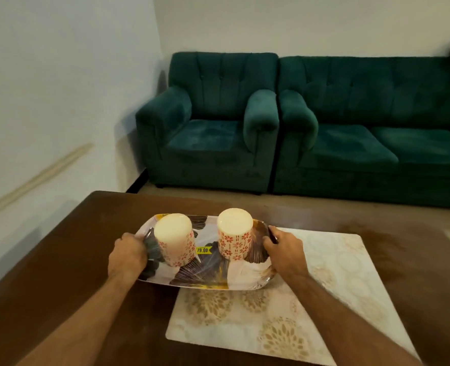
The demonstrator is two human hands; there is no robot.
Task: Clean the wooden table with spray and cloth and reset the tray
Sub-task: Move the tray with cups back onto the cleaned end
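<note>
A rectangular patterned tray point(210, 276) with a yellow price sticker is held over the dark wooden table point(60, 260). My left hand point(127, 256) grips its left end and my right hand point(282, 256) grips its right end. Two cream cups with red flower prints stand upside down on the tray, one on the left point(175, 237) and one on the right point(235, 232). The tray's right part overlaps a cream placemat point(311, 299) with gold floral prints. No spray bottle or cloth is in sight.
A green armchair point(210, 122) and a green sofa point(377, 122) stand beyond the table, against the white wall. A strip of floor separates them from the table's far edge. The table's right side looks dusty.
</note>
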